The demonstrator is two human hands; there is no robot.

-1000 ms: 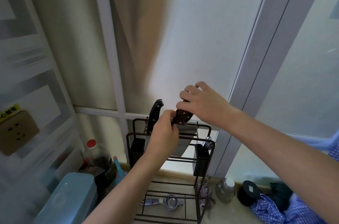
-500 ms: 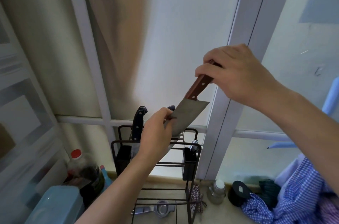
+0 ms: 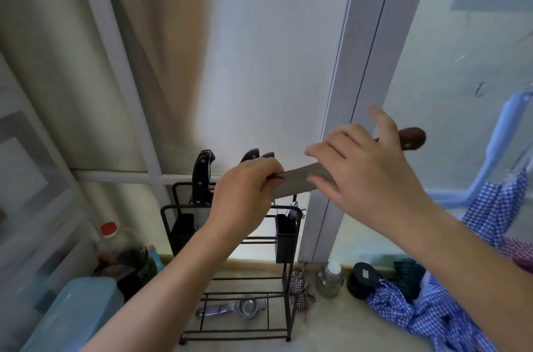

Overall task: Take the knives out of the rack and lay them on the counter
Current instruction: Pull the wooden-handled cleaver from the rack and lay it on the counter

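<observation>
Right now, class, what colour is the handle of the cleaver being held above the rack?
Reddish-brown wood on the cleaver handle, seen in the head view.

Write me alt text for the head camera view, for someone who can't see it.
Two bare hands hold a wood-handled cleaver level above a black wire knife rack: the left hand pinches the blade's end, the right hand rests open-fingered near the handle. Black-handled knives stand in the rack; bottles and a checked cloth sit on the counter.

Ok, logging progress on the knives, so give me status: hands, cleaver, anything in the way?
Left hand pinching cleaver blade. Right hand open across it, wooden handle poking out beyond. Cleaver clear of rack, held level. Black-handled knives in rack. Checked cloth on counter, right.
</observation>
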